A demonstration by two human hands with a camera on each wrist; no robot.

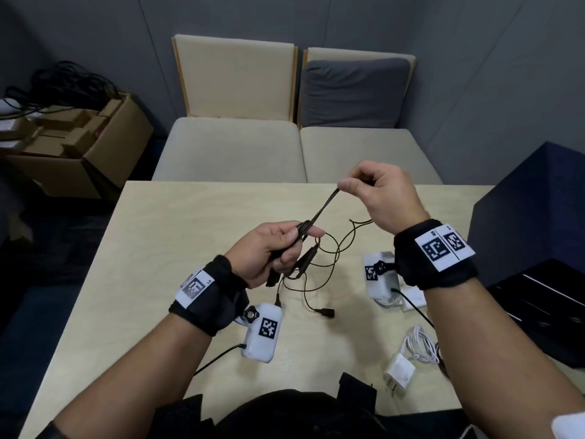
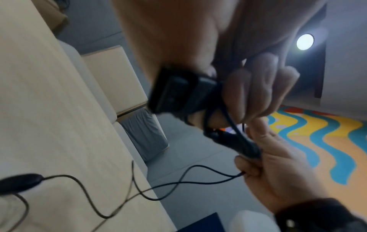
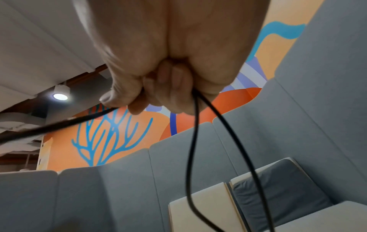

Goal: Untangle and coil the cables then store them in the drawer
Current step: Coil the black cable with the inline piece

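Note:
A thin black cable [image 1: 319, 210] is stretched taut between my two hands above the pale wooden table [image 1: 177, 223]. My left hand [image 1: 278, 245] grips a bunch of its strands and a black connector [image 2: 174, 92]. My right hand [image 1: 364, 185], raised higher and further back, pinches the other end of the bunch [image 3: 93, 117]. Loose loops [image 1: 329, 258] hang down to the table, ending in a black plug [image 1: 326, 313]. From my right hand two strands [image 3: 198, 141] drop downward. A white cable with a charger [image 1: 408, 356] lies at the right.
A dark blue drawer cabinet [image 1: 535, 248] stands at the table's right edge. Two beige seats [image 1: 285, 153] with a grey cushion [image 1: 354, 93] sit behind the table. A cardboard box [image 1: 79, 144] with black cables on top stands on the floor at the left.

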